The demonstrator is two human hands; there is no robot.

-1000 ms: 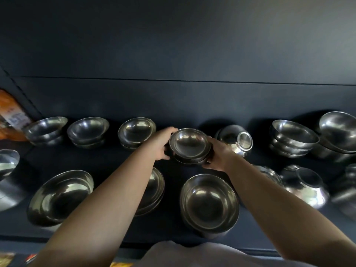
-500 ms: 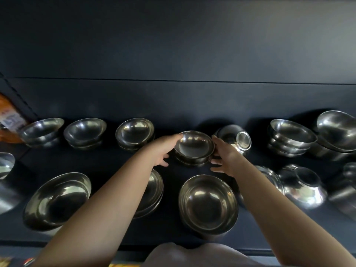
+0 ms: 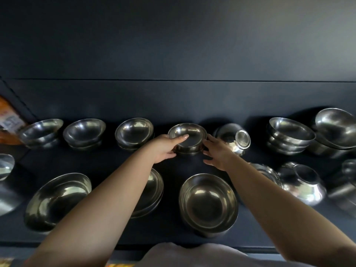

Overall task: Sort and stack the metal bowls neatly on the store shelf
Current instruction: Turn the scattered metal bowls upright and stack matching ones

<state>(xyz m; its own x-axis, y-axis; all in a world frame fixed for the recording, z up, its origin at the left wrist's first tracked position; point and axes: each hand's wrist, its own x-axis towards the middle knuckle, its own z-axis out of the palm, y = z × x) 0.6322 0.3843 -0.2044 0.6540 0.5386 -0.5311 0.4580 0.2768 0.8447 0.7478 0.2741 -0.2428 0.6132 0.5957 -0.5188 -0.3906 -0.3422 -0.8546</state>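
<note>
Small stack of shallow round steel bowls (image 3: 187, 137) sat near back edge of dark shelf (image 3: 192, 164), mid-row, between another upright steel stack (image 3: 134, 134) and a tipped-over shiny steel bowl (image 3: 234, 138). Left hand (image 3: 165, 148) gripped stack's left rim, thumb over lip. Right hand (image 3: 218, 154) touched right side, fingers straight, grasping nothing.

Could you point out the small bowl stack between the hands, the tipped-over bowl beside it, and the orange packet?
small bowl stack (image 3: 189, 134): head view, top bowl's inside.
tipped-over bowl (image 3: 242, 139): head view, its base.
orange packet (image 3: 8, 123): head view, label.
</note>
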